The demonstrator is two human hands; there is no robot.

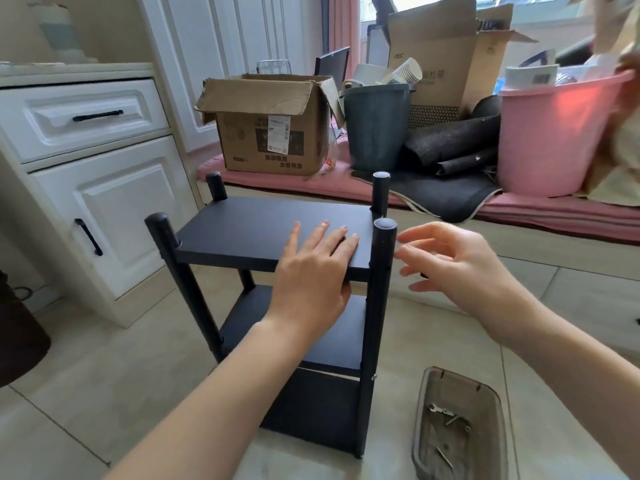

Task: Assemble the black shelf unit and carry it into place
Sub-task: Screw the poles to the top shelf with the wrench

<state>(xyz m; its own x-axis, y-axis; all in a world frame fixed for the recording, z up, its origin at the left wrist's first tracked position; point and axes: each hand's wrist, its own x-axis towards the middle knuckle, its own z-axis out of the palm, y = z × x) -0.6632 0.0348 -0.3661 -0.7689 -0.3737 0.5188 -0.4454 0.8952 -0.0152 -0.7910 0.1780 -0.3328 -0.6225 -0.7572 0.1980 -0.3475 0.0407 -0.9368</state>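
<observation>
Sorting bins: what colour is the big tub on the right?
Pink tub, seen clearly in the head view.

Bright daylight from the window behind, soft shadows, wide-angle bending and blur at the edges.
</observation>
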